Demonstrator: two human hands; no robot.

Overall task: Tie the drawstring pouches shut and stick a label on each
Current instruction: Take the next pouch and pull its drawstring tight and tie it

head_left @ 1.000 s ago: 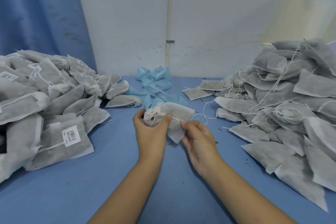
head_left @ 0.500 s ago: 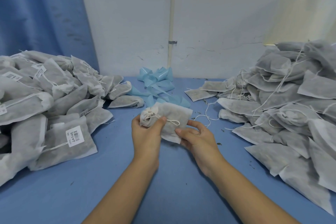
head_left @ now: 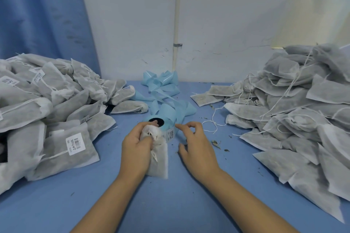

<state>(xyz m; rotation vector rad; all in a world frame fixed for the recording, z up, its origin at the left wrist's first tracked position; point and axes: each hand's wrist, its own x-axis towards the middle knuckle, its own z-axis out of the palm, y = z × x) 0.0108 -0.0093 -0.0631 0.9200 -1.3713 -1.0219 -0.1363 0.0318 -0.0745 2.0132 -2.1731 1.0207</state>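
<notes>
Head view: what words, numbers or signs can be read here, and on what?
No text can be quoted.
Front label on the left pile: a barcode and one printed line, too blurred to read.
Back labels in that pile: too small to read.
Roll label on the roll: print too blurred to read.
Pouch in the left hand: no label seen.

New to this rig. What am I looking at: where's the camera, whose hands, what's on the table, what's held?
No machine: a person's two bare hands, seen from one head-worn camera looking forward and down. On the blue table: labelled pouches piled left, pouches without visible labels piled right, a label roll in the middle, its blue backing strip behind. The left hand grips one pouch at its gathered neck. The right hand holds nothing, fingers by the roll's outer label.
</notes>
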